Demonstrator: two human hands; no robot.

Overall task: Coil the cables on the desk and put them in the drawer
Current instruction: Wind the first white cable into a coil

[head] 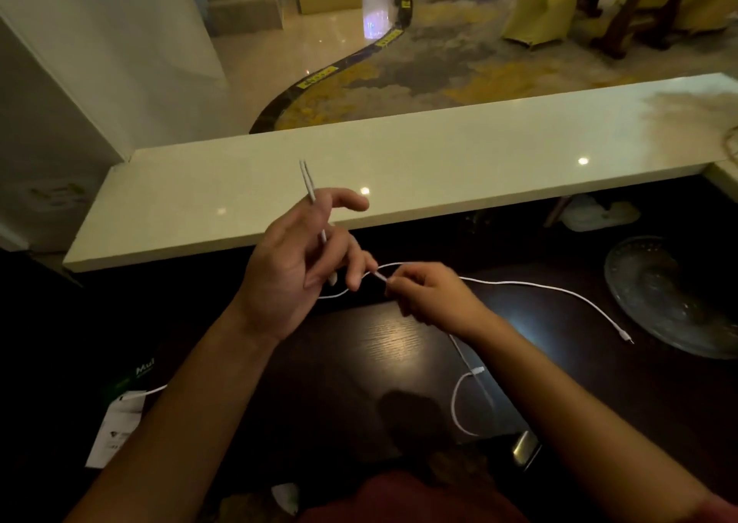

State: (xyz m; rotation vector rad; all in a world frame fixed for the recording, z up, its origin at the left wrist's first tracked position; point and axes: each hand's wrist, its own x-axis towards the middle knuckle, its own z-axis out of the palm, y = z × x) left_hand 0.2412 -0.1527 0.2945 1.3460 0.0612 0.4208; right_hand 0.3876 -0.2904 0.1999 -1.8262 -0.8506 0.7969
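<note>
White cables [539, 287]: 2; hands: 2

Beneath the fingers [319, 275], the tabletop [383, 346] is dark wood with visible grain and a soft sheen. The white cable [531, 285] pinched in them looks like smooth plastic. Beyond them the pale ledge [439, 159] is glossy stone, and to their right a glass dish [655, 294] looks textured.

Above the dark wooden desk [371, 346], the left hand [295, 271] holds one end of a thin white cable [539, 285] upright while the right hand [435, 300] pinches it; its plug lies near the clear glass dish [655, 290] by the desk's right edge
</note>
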